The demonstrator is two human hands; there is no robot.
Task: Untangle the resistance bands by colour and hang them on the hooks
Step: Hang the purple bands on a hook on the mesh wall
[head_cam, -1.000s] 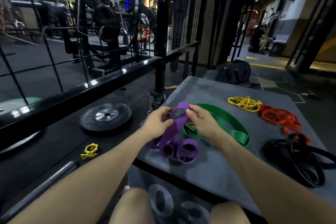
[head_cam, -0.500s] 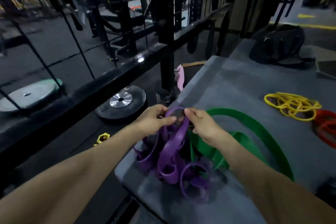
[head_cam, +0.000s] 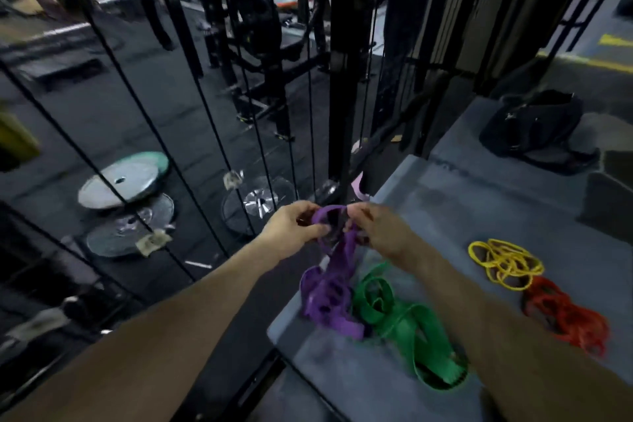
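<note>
Since the earlier frames: both hands have lifted the purple resistance band point(head_cam: 334, 271) higher off the grey padded platform point(head_cam: 479, 202), so its tangled loops now hang below the fingers with only the low end on the pad's near-left corner. View has swung left; more of the floor and plates shows.

Left hand point(head_cam: 291, 228): fingers curled, pinching the top loop of the purple band between thumb and fingertips. Right hand point(head_cam: 380, 233): fingers curled likewise, gripping the same loop just beside the left; the two hands nearly touch.

Purple band: wide, flat, twisted into several coils directly under the fingers. Motion blur; exact knotting unclear.

Green band point(head_cam: 404, 322): below and right of the fingers, lying on the pad, its coils touching the purple ones.

Yellow bands point(head_cam: 503, 262), right of the right hand, well apart. Red bands point(head_cam: 565, 315) just beyond them, nearer the pad's edge.

Weight plates point(head_cam: 123, 181) on the floor, left of the left hand.
</note>
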